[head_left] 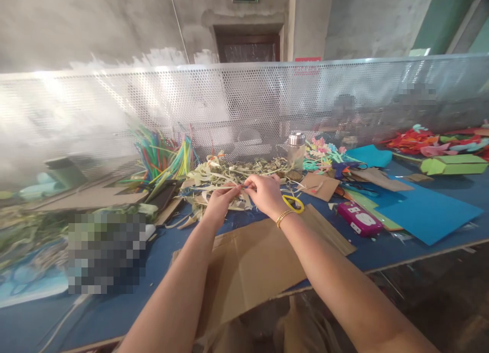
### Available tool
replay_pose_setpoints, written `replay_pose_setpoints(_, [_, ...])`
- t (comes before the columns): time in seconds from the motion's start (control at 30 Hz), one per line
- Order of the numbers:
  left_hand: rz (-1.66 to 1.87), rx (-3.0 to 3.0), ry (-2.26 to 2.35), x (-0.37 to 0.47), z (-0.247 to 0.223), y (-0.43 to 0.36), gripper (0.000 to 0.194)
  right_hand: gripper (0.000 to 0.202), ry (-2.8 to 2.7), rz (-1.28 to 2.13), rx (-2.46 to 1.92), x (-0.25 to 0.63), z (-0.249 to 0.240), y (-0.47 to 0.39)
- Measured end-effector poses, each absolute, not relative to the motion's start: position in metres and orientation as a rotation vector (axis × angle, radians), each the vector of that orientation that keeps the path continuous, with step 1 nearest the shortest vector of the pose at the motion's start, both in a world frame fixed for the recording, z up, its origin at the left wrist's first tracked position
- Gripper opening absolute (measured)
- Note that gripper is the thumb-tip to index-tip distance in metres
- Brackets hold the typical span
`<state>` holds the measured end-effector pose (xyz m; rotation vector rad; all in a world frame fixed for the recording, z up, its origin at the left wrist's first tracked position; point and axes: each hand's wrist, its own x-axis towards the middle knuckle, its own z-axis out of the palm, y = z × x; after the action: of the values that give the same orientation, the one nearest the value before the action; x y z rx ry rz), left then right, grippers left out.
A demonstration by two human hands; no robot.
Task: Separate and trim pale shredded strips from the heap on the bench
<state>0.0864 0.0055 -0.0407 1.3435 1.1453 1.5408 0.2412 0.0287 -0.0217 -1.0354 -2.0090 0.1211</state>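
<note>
My left hand and my right hand meet over the far edge of a brown cardboard sheet. Thumb and fingers of each are pinched together, nearly touching. Whatever lies between the fingertips is too small to make out. Just behind them spreads a pile of pale green and cream strips. Beside my right wrist, which wears a gold bracelet, are the yellow handles of a tool.
Coloured stems stand at the back left, near a glass bottle. To the right lie a magenta pack, blue sheets and a green paper box. A perforated metal screen runs behind the blue table.
</note>
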Motion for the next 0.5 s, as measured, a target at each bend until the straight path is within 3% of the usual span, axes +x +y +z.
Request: replay_pose_setpoints(0.5, [1.565,0.918,1.047,0.0907,-0.0356,0.0038,0.027,0.013,-2.099,-0.062,-1.025,0.2432,-0.0180,0.0257])
